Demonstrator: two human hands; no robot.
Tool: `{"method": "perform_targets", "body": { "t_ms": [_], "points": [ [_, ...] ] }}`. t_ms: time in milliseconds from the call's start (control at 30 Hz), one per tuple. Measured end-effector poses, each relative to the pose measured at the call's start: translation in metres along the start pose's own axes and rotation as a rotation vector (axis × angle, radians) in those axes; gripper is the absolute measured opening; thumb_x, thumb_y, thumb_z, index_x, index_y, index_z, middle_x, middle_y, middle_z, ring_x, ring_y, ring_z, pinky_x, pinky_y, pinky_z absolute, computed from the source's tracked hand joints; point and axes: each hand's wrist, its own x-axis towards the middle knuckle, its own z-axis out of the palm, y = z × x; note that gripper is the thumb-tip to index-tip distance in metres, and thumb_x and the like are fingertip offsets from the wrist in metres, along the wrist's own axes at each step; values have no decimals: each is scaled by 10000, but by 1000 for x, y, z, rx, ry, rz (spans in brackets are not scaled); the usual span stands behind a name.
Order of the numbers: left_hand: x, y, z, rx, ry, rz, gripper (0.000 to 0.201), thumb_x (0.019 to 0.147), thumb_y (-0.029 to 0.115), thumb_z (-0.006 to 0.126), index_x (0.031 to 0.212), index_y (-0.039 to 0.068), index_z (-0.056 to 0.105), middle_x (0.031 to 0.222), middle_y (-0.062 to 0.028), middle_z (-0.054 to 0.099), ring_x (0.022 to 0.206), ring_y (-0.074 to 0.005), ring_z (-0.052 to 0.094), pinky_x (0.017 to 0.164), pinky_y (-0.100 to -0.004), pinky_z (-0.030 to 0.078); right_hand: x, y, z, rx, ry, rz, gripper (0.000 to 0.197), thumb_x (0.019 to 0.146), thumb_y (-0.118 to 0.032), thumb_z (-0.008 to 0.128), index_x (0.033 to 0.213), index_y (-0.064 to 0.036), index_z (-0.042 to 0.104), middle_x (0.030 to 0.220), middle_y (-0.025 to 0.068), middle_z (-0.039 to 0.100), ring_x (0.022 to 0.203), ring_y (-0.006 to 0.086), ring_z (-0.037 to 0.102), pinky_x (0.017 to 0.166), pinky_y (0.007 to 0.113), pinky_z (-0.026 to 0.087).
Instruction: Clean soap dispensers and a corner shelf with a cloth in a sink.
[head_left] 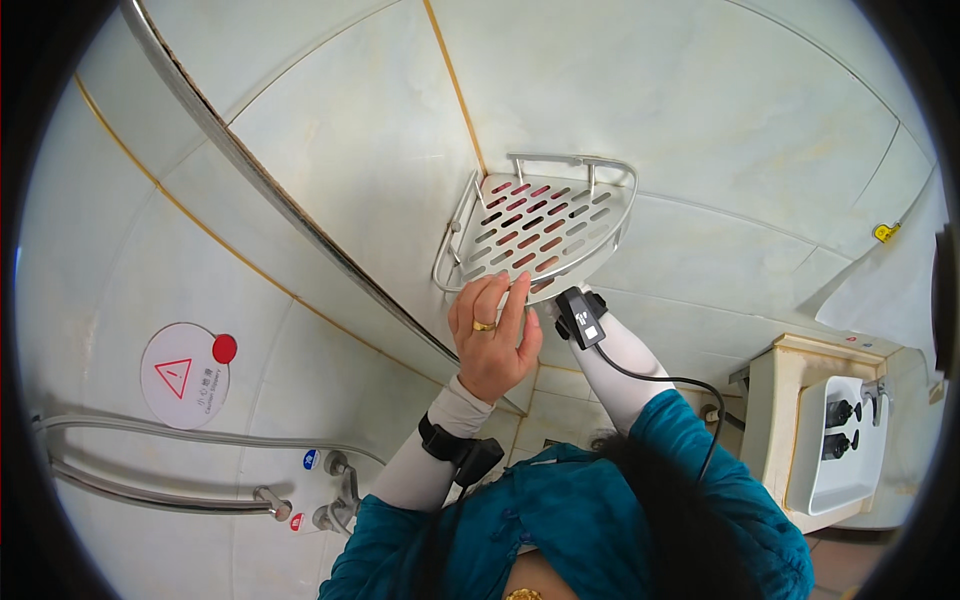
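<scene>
A metal corner shelf (600, 232) with rows of slots and a raised rail is fixed where two tiled walls meet. At its front left edge is my left hand (490, 335), with a gold ring on one finger. Its fingers stretch up to the shelf's rim, slightly apart, and nothing shows in them. My right forearm (625, 370), in a white sleeve with a black strapped device, reaches under the shelf. The shelf hides most of my right hand. Skin-toned, reddish and dark patches show through the slots, but I cannot make out the fingers or anything they hold.
A curved metal rail (300, 215) crosses on the left. Below it are a shower hose (210, 435), a grab bar (165, 500) and a valve (340, 490). A round warning sign (185, 375) is on the wall. At right, a white tray (815, 455) holds two black-topped dispensers.
</scene>
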Motion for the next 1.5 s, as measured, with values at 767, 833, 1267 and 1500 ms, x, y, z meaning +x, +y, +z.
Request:
{"method": "perform_targets", "body": {
  "t_ms": [767,833,1267,1500],
  "points": [
    [-2,-4,8,-11,15,8,440,752,111,636,1183,24,631,1197,-97,518,1111,-296,496,961,-400,361,-56,7,26,-27,21,-187,379,968,-245,390,1250,-42,542,1286,88,578,1216,253,500,1074,432,338],
    [-3,-6,5,-6,19,11,432,763,111,629,1186,20,628,1200,-98,517,1112,-297,493,962,-402,360,-69,23,26,-4,42,-23,372,970,-235,385,1246,-42,543,1274,83,583,1196,245,513,1056,425,359],
    [0,-2,6,3,35,2,409,768,97,628,1171,24,641,1183,-99,529,1105,-299,506,958,-407,376,-56,35,22,-25,84,63,380,965,-281,427,1276,-83,521,1221,58,595,1148,225,537,1020,372,405],
    [-3,-3,4,-12,31,14,447,750,134,645,1186,36,630,1184,-101,524,1082,-291,508,945,-429,394,-100,-44,18,-262,211,-177,268,925,-270,486,1084,-82,592,978,51,681,779,202,610,765,356,470]
  ]
}}
